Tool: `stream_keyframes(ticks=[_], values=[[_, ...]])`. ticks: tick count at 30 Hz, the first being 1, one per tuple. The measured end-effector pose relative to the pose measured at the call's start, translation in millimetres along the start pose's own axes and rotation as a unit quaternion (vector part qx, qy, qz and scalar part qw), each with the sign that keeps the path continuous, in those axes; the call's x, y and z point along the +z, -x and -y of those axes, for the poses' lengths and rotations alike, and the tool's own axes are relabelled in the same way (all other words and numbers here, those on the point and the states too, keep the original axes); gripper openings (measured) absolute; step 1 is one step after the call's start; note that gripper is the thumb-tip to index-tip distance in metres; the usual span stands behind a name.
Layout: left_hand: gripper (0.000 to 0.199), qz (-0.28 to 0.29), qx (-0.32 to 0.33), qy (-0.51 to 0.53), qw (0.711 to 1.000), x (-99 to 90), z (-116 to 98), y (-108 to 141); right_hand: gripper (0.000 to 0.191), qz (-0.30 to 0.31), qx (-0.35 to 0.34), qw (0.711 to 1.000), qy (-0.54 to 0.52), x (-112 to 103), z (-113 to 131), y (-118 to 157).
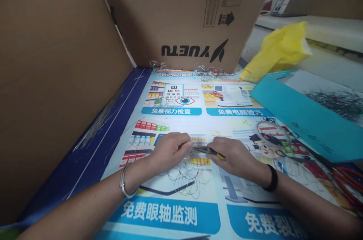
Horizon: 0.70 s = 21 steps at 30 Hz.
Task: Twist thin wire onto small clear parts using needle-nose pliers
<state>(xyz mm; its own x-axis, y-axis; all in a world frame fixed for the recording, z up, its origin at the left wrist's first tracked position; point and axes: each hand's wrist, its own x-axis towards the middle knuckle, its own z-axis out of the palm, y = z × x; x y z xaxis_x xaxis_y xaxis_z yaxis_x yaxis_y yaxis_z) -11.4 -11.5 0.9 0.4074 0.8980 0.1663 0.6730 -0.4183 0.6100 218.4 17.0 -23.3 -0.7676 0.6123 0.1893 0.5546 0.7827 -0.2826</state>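
Observation:
My right hand (231, 155) is wrapped round yellow-handled pliers (208, 150), whose dark jaws point left at the fingertips of my left hand (172, 151). The left fingers are pinched together; what they hold is too small to make out. Just below the hands, a loose bundle of thin wire loops with small reddish beads (185, 175) lies on the printed poster sheet (167, 211). The tips of the pliers are close to the left fingers, and whether they touch is unclear.
Cardboard panels (181, 9) stand behind and at left. At right are a turquoise box (306, 119) with dark wire pieces, a yellow bag (278, 50), a coil of wire (272, 134) and red-handled tools (347, 185). Silvery wires (99, 119) lie at left.

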Motion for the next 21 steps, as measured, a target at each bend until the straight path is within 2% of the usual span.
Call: stream_keyframes(ticks=[21], values=[[0.03,-0.01,-0.006,0.016,1.0,-1.4,1.7,1.2,0.02,-0.043,-0.03,0.998,-0.046,3.0,0.1,8.2]])
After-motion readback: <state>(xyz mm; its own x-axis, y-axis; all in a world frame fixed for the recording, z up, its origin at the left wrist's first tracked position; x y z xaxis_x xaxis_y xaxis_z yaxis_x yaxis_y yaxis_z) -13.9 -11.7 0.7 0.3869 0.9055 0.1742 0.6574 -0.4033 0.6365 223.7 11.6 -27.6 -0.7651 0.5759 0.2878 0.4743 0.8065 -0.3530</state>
